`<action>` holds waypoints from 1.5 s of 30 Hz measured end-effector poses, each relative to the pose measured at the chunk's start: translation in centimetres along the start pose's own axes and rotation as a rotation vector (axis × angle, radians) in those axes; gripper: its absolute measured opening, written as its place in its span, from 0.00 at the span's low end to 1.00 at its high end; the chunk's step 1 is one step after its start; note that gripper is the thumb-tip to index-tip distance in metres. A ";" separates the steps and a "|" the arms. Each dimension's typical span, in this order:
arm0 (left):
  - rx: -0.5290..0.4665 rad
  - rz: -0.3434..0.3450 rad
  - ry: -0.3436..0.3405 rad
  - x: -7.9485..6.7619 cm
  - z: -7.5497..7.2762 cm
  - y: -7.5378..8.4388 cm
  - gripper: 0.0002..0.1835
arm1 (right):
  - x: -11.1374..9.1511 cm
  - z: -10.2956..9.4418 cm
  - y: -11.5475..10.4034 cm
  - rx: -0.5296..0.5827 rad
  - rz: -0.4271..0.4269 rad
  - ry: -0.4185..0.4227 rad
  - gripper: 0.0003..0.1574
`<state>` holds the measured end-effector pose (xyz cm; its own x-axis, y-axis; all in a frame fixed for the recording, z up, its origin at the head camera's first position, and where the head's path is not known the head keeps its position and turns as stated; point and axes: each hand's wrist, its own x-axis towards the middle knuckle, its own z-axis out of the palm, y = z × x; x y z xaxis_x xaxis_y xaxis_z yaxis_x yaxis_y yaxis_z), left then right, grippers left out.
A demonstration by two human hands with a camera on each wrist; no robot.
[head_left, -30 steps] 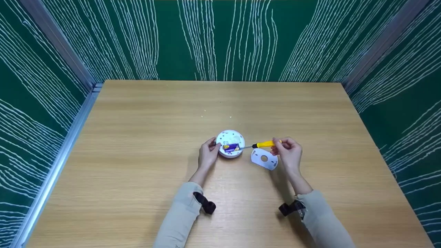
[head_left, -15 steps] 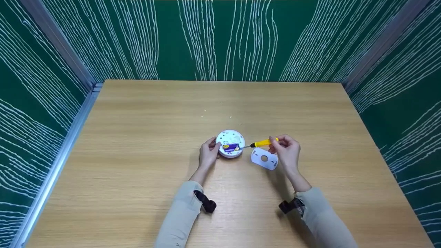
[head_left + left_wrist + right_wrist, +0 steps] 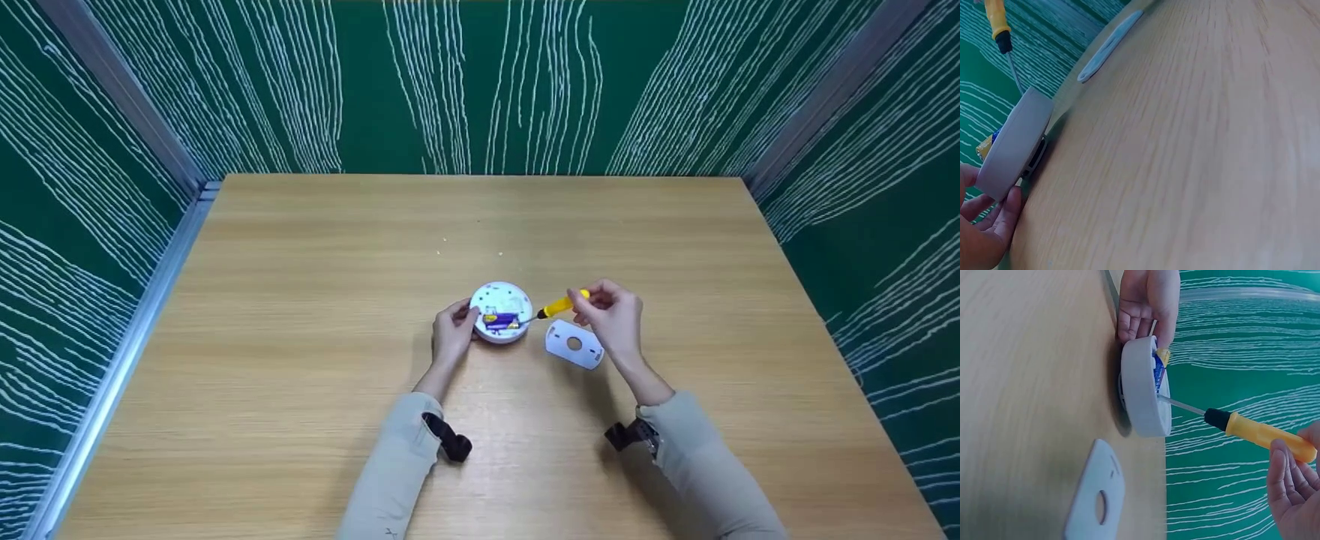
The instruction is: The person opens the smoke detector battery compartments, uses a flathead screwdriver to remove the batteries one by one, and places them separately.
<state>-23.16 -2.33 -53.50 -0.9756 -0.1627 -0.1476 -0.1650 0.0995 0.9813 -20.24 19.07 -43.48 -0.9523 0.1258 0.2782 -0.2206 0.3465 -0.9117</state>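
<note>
My left hand [image 3: 452,334] grips the rim of a round white battery-powered device [image 3: 501,294], thumb on top and fingers underneath. Purple-and-yellow batteries [image 3: 501,321] lie in its open compartment; in the right wrist view one battery's yellow end [image 3: 1162,356] sticks up above the face. My right hand [image 3: 616,321] pinches the yellow handle of a screwdriver [image 3: 559,306] near its butt end. Its metal shaft [image 3: 1182,405] slants down into the compartment, and the tip is hidden at the batteries' right end. A white oblong plate [image 3: 561,352] with a round hole lies beside the device, below the screwdriver.
The wooden table [image 3: 315,262] bears a few tiny white bits [image 3: 500,253] beyond the device. Green walls [image 3: 382,90] with white streaks stand behind and at both sides. A black wrist camera [image 3: 450,439] is strapped over each sleeve.
My right hand has moved left and slightly away from me, tilting the screwdriver more steeply with its tip still at the batteries. The left hand and the device stay in place.
</note>
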 end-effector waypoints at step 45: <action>-0.157 0.012 0.018 0.0 -0.2 -0.7 0.17 | -0.6 0.6 -0.7 0.034 -0.027 0.041 0.10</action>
<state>-22.99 -2.55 -54.19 -0.9744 -0.1797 -0.1353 -0.1277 -0.0534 0.9904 -19.69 18.17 -43.24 -0.9365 0.1553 0.3143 -0.2538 0.3183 -0.9134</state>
